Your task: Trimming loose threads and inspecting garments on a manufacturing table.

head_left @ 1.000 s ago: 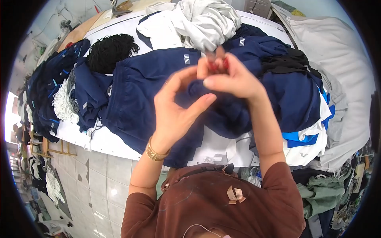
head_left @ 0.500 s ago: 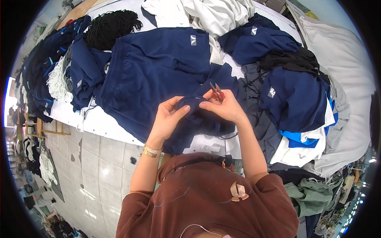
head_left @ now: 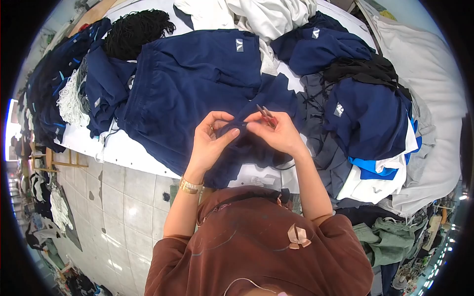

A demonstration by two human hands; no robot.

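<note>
Both hands meet over a navy garment [head_left: 180, 96] with a gathered elastic waistband, spread on the white table. Fingers and thumb of my left hand [head_left: 207, 145] pinch a folded navy edge. My right hand [head_left: 280, 135] pinches the same edge close beside, with thumb and forefinger. Tucked in that right hand is a pair of red-handled thread snips [head_left: 267, 115], blades pointing up and away from the cloth. Whether the pinched edge belongs to the spread garment or to another navy piece under it, I cannot tell.
Navy garments [head_left: 365, 116] are heaped at the right over white and blue cloth, beside grey pieces with dark cords. White fabric [head_left: 276, 19] lies at the back. Black cord bundles [head_left: 138, 33] and white cords [head_left: 74, 103] are at the left, near more navy clothing.
My hands have drawn slightly closer together on the navy edge, and less of it shows between them. The snips have tilted a little to the left in my right hand.
</note>
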